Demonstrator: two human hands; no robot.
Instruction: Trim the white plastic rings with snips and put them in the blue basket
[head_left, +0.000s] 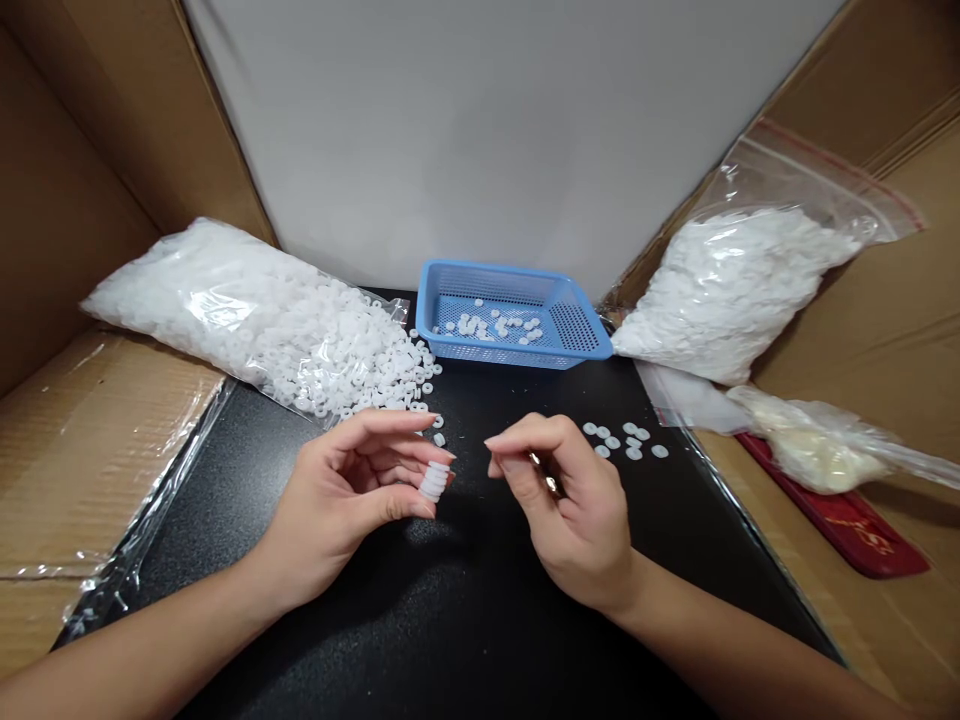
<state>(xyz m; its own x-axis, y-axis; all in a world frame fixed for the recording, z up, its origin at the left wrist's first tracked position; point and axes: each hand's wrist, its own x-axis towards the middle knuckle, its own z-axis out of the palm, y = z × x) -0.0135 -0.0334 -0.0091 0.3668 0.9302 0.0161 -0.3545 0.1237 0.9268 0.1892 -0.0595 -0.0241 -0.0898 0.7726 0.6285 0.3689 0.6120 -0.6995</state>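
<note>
Near side of the basket (510, 357), over the table (450, 620), the left hand (337, 500) pinches a ring stack (434, 482) between thumb and fingers, its axis near upright. The right hand (577, 510), closest to the stack's right, has its fingers curled; I cannot tell whether it holds anything.

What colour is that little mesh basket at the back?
The basket is blue; head view.
</note>
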